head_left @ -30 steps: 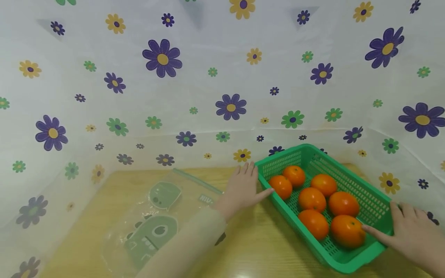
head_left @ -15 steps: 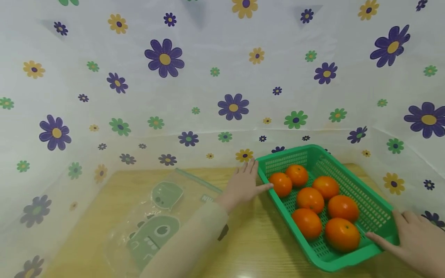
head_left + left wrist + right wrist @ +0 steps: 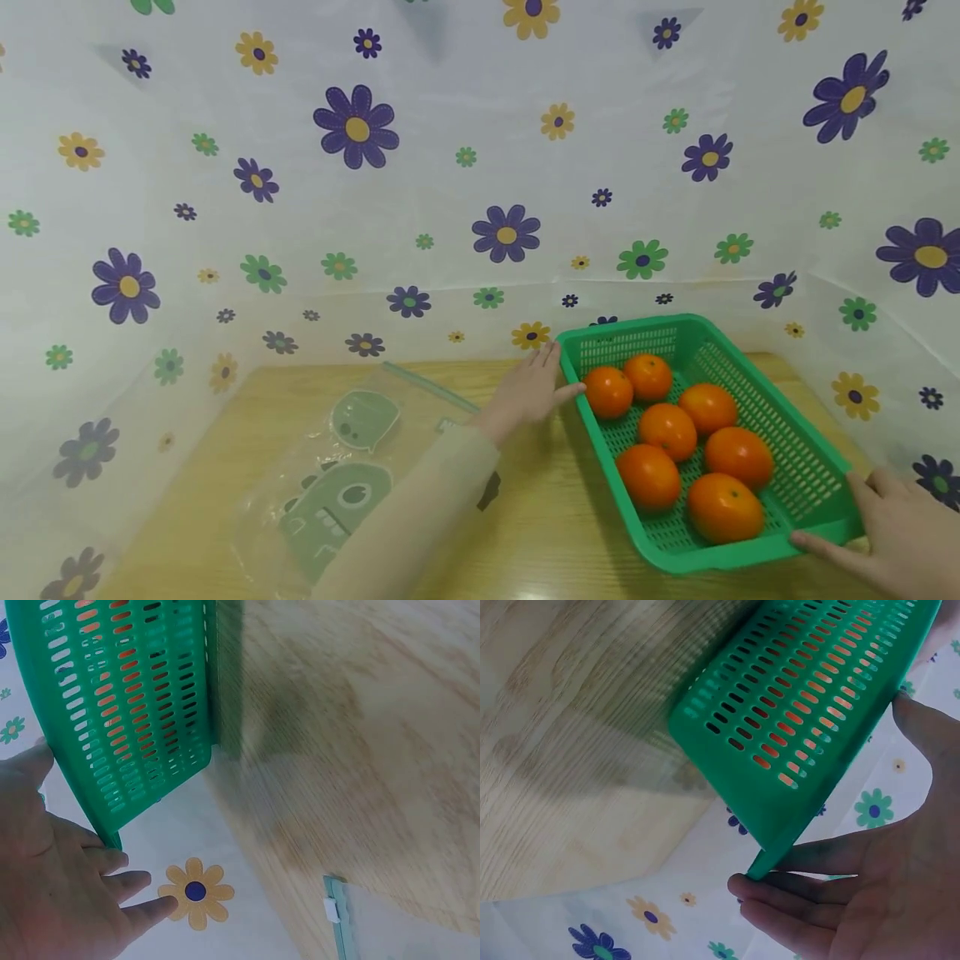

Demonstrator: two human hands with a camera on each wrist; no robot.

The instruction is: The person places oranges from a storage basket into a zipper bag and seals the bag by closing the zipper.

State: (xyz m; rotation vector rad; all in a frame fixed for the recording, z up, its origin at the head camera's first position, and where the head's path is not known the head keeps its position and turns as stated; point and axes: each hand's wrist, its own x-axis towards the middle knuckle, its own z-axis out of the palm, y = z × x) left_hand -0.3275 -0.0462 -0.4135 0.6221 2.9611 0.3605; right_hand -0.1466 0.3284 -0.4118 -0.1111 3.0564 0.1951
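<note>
Main thing here is a green rectangular plastic basket with slotted sides, sitting at an angle in the lower right of the head view, with seven shiny round orange fruits inside.

The hands are well apart, at opposite corners of it. Left hand is at the far left corner, thumb touching the rim, fingers pretty much straight and spread in its wrist view. Right hand grips the near right corner — thumb on the rim, fingers bent around the edge.

Lower left there's a clear plastic bag with green cartoon monster prints, lying flat on the pale wood-grain table. Its green strip has a white slider, visible at the bottom of the left wrist view. A pale long sleeve cuts across the bag and blocks part of the print and lettering. Small dark patch beside the sleeve, can't tell what it is.

Behind everything: a white sheet with purple, yellow and green flowers. From both wrists, the basket's wall mostly hides the fruit — just orange through the slots.
</note>
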